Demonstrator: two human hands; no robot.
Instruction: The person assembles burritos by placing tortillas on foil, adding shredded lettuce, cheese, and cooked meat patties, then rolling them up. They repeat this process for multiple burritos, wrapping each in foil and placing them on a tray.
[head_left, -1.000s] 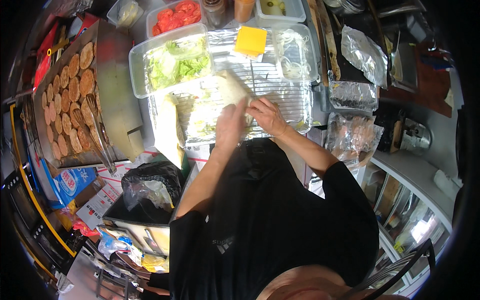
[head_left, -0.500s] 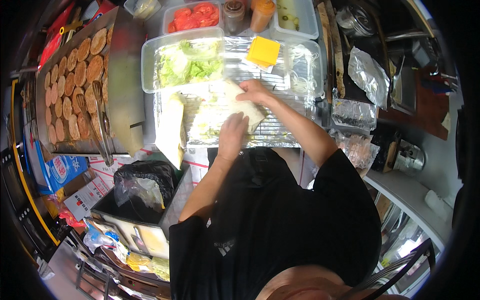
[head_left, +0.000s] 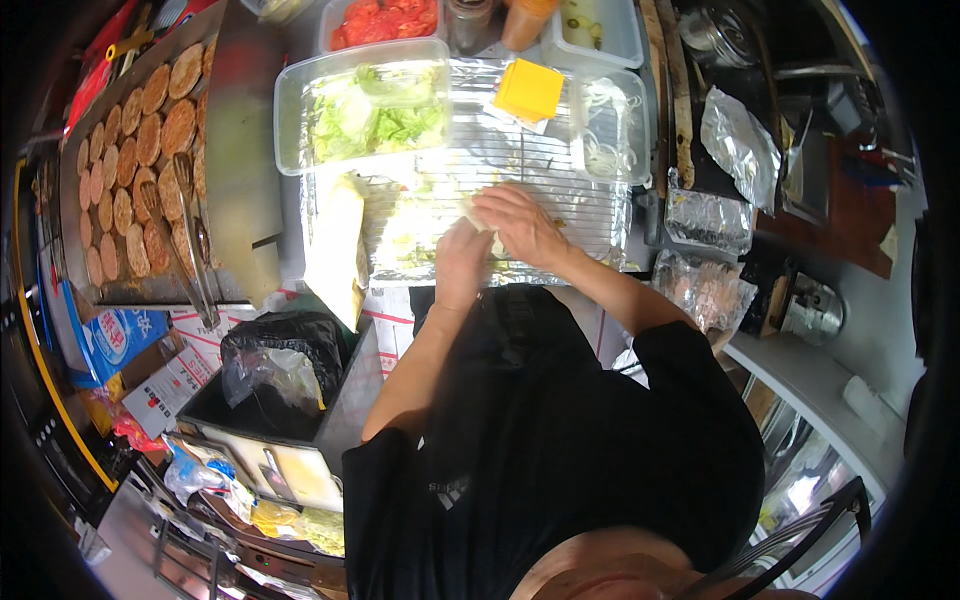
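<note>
My left hand (head_left: 462, 265) and my right hand (head_left: 522, 230) meet over the wire rack (head_left: 590, 215) on the foil-lined tray. Both are closed on a white sheet (head_left: 473, 213), bunched small between them and mostly covered by the fingers; whether it is paper or cloth I cannot tell. Lettuce scraps (head_left: 405, 225) lie on the rack left of my hands. Beyond them are a clear tub of shredded lettuce (head_left: 380, 115), a stack of orange cheese slices (head_left: 528, 92) and sliced onion (head_left: 610, 125) in another tub. A pale yellow-white folded wrapper (head_left: 335, 250) lies at the rack's left.
At far left, a griddle (head_left: 250, 150) bears several browned patties (head_left: 125, 165) and metal tongs (head_left: 190, 245). Tomatoes (head_left: 385, 22), sauce bottles (head_left: 525, 22) and pickles (head_left: 580, 28) stand along the back. A bin with a black bag (head_left: 285, 345) sits below left; foil parcels (head_left: 740, 140) lie right.
The white sheet was spread wide between my hands and is now gathered small. My right hand has come down and closer to my left. The whole view has shifted slightly.
</note>
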